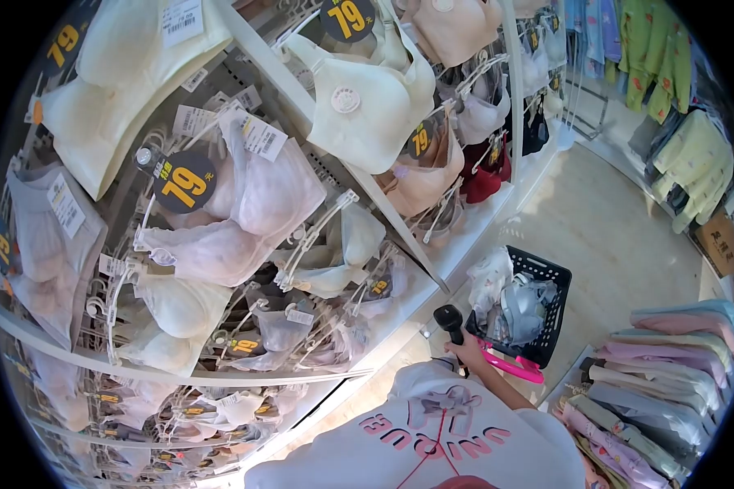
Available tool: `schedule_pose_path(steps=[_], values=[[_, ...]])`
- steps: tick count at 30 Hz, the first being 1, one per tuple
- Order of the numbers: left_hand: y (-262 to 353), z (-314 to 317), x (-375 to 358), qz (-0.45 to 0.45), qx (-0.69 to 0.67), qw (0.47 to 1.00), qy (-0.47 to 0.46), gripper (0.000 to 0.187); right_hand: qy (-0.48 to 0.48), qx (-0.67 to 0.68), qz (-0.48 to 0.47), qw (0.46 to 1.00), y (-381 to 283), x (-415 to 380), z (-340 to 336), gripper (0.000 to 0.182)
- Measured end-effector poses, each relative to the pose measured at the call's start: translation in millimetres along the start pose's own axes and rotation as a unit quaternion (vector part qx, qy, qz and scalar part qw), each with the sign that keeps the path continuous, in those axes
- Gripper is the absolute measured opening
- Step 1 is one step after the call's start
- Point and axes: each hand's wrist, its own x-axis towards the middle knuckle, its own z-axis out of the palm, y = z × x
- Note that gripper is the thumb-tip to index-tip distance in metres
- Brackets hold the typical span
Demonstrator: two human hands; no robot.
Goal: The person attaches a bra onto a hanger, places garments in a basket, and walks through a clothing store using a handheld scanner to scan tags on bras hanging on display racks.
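My right hand [468, 352] is closed on a black handheld device [448, 319] with a rounded head, at the lower centre. Just beyond the hand is a black shopping basket [556, 303] holding white and pale blue items in clear wrapping [523, 308]. Its pink handle [514, 366] passes close to my right hand and forearm; whether my fingers also hold it cannot be made out. My left hand is out of view. The white printed shirt [432, 436] on my body fills the bottom centre.
Racks of bras [253, 204] with round price signs [185, 181] fill the left and centre. Folded or hung pastel clothes [661, 367] are at the lower right. Green garments [656, 49] hang at the upper right, above a cardboard box [716, 243]. Pale floor [620, 216] shows between them.
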Motion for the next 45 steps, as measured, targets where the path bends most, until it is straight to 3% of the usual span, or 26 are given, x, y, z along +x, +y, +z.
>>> schedule_pose_path(steps=[16, 34, 45], values=[[-1.8, 5.5, 13.4, 0.006, -0.017, 1.0, 0.006, 0.017, 0.022, -0.037, 0.027, 0.999, 9.6, 5.1, -0.2, 0.041], [-11.2, 27.4, 16.7, 0.006, -0.043, 0.999, 0.014, 0.018, 0.056, -0.028, 0.039, 0.997, -27.3, -6.9, 8.4, 0.033], [-18.0, 31.5, 10.0, 0.002, -0.037, 0.999, 0.005, 0.018, 0.071, -0.045, 0.026, 0.996, -13.6, -4.7, 8.0, 0.03]])
